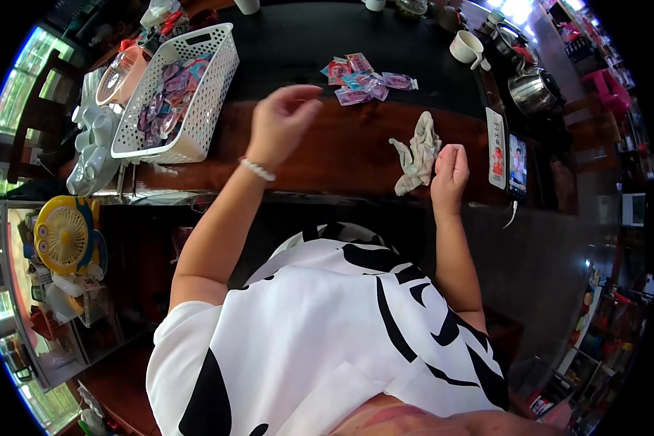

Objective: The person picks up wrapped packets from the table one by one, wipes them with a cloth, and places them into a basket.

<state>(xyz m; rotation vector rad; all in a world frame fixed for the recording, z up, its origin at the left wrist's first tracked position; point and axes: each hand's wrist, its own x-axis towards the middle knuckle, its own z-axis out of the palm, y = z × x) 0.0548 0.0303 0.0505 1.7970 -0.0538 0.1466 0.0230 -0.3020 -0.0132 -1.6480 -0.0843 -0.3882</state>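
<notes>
Over the brown wooden table (334, 145) my left hand (287, 120) is raised, a pale beaded bracelet at its wrist. Its thumb and fingers are apart with nothing between them. Beyond it lies a small heap of colourful small packets (367, 81). My right hand (450, 173) is closed, fingers curled in, at the right edge of a crumpled greyish cloth (418, 156). What it holds, if anything, is hidden. To my left stands a white perforated basket (214, 91) with many similar packets (171, 102) inside.
A phone (517, 163) with a lit screen and a cable lies by a white printed strip (495, 149). A white mug (466, 47) and a steel kettle (534, 91) stand at the back right. Left are a pink basket (121, 76) and a yellow fan (64, 234).
</notes>
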